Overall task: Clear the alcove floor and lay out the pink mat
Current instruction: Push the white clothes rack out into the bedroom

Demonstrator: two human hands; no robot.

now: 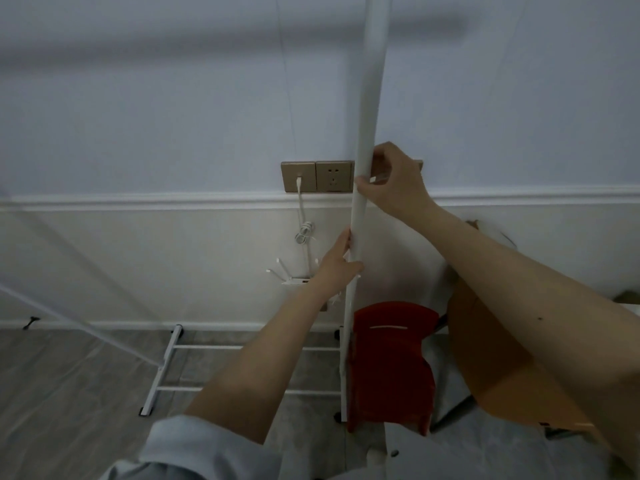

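A white upright pole (370,109) of a metal garment rack rises in front of the wall. My right hand (394,181) grips it at socket height. Just below, my left hand (337,265) holds the same pole. The rack's white base frame (166,368) with cross bars lies on the grey floor. No pink mat is in view.
A red plastic stool (391,362) stands right of the pole's foot. A cardboard box (498,368) sits behind my right forearm. Gold wall sockets (317,176) carry a white cable (303,233) down to a white router (294,280). A thin white slanted rod (69,320) crosses the left.
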